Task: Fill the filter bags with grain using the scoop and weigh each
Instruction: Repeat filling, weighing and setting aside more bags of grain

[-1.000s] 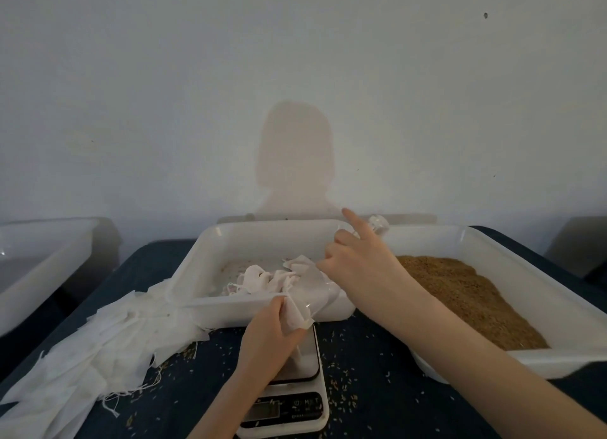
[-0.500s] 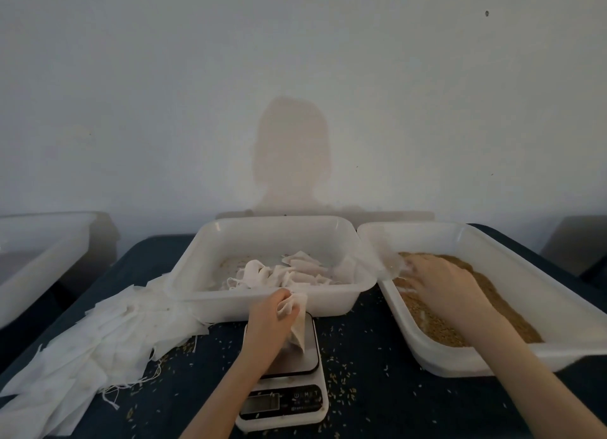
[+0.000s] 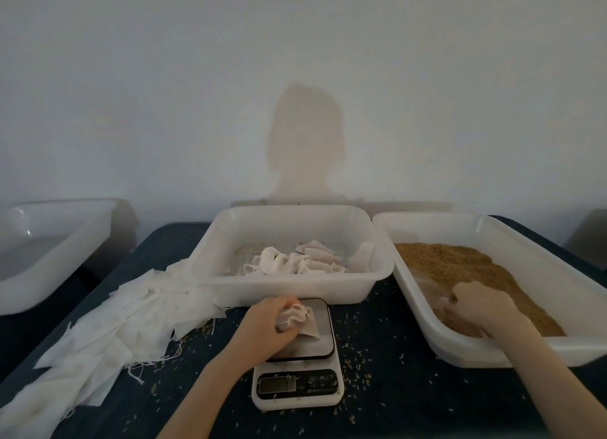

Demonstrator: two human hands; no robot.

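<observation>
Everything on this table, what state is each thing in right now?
Filter bag: mouth open, gripped by the left hand over the scale.
Scale: reading too blurred to tell.
Grain tray: partly filled with grain; right hand curled in it, around something pale.
Middle tray: holds several bags.
Empty bags pile: flat on the table.
Left tray: contents unclear.

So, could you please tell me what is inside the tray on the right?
Brown grain fills the right tray. The right hand reaches into it; whether it grips a scoop underneath cannot be seen.

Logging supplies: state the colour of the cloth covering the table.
Dark navy blue table cloth, speckled with spilled grain; seen in the head view.
</observation>
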